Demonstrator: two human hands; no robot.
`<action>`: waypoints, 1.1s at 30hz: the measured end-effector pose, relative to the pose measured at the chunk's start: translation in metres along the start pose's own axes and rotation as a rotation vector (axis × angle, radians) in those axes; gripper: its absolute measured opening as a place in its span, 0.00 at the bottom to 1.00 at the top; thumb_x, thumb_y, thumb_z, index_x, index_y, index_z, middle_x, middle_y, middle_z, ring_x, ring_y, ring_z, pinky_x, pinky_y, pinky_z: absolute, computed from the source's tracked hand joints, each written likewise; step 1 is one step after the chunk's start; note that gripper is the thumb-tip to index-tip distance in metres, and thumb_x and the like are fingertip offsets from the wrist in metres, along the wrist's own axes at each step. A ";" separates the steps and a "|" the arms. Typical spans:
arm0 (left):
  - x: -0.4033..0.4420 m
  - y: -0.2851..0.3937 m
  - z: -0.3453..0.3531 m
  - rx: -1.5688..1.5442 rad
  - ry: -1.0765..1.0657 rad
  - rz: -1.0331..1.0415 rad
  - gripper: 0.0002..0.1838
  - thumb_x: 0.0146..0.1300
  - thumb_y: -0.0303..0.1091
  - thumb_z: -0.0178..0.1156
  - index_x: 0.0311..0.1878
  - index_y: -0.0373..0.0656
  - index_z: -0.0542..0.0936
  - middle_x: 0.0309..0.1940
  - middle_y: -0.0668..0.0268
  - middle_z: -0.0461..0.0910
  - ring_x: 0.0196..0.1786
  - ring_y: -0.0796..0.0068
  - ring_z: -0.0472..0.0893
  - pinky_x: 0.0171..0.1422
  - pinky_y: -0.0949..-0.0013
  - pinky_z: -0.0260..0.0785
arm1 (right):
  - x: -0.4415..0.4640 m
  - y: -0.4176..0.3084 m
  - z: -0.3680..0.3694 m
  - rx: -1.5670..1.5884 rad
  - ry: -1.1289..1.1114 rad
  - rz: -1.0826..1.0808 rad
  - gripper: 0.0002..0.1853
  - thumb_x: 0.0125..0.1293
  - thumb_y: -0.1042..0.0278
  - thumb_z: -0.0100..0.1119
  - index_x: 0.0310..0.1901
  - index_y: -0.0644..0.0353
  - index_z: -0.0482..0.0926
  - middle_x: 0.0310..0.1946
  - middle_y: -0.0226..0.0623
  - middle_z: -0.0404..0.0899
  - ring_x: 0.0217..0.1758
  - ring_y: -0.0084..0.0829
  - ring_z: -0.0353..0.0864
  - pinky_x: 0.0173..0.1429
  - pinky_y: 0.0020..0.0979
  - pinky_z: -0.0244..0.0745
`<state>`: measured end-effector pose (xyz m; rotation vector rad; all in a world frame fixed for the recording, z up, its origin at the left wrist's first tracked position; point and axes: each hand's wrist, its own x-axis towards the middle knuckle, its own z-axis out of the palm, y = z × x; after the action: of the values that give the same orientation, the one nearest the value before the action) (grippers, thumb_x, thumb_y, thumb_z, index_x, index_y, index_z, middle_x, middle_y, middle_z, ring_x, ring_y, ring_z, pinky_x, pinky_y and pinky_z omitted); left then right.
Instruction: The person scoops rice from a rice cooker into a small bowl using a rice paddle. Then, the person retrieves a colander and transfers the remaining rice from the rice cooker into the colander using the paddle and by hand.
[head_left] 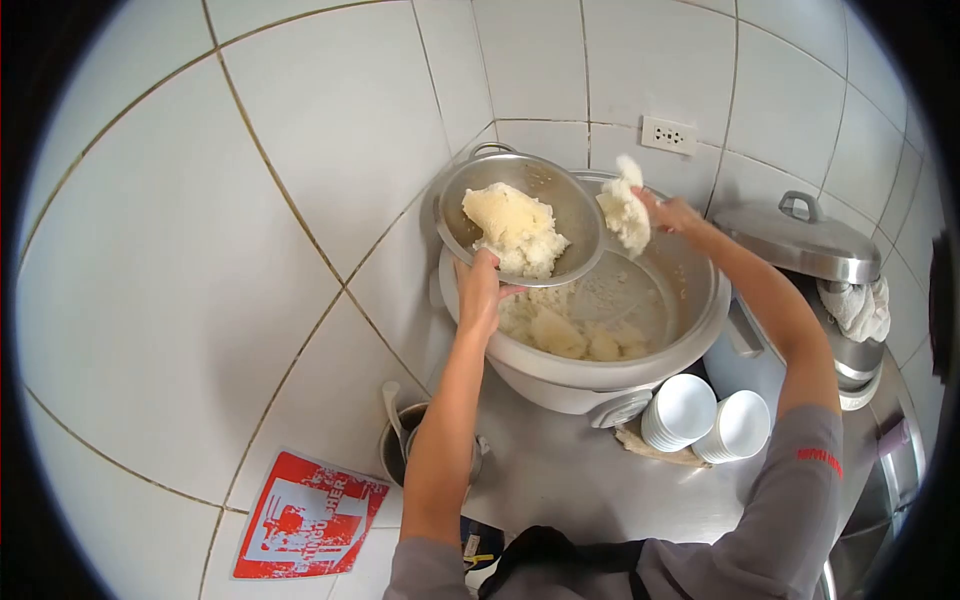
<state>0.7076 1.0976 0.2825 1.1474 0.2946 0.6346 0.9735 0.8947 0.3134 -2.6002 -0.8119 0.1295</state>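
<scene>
My left hand point(480, 292) is closed on the near rim of a round metal bowl point(578, 205), tilted over the left side of a large rice cooker point(470, 335). A big lump of cooked rice point(515, 230) sits in the bowl. Above the cooker's far right side, my right hand point(672, 212) grips a ragged white clump of rice point(627, 210); whether a paddle lies under it I cannot tell. More rice point(570, 335) lies along the near left part of the cooker's pot, whose bare bottom shows elsewhere.
Two stacks of white bowls point(685, 408) stand by the cooker's front on the steel counter point(570, 470). A lidded metal pot point(800, 240) with a cloth point(858, 308) is at the right. At lower left is a small pot point(395, 455) holding a pale-handled utensil. Tiled walls close in behind and left.
</scene>
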 end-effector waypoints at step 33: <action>-0.003 0.010 0.001 -0.031 -0.088 -0.250 0.20 0.51 0.33 0.43 0.44 0.27 0.66 0.46 0.48 0.69 0.44 0.55 0.75 0.46 0.55 0.74 | -0.106 -0.118 -0.018 -0.712 0.596 -1.115 0.08 0.50 0.71 0.54 0.34 0.50 0.78 0.25 0.25 0.70 0.38 0.25 0.70 0.45 0.28 0.61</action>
<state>0.7030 1.0976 0.2919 1.0841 0.3454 0.3668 0.8281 0.9169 0.3744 -2.0382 -2.1137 -1.3574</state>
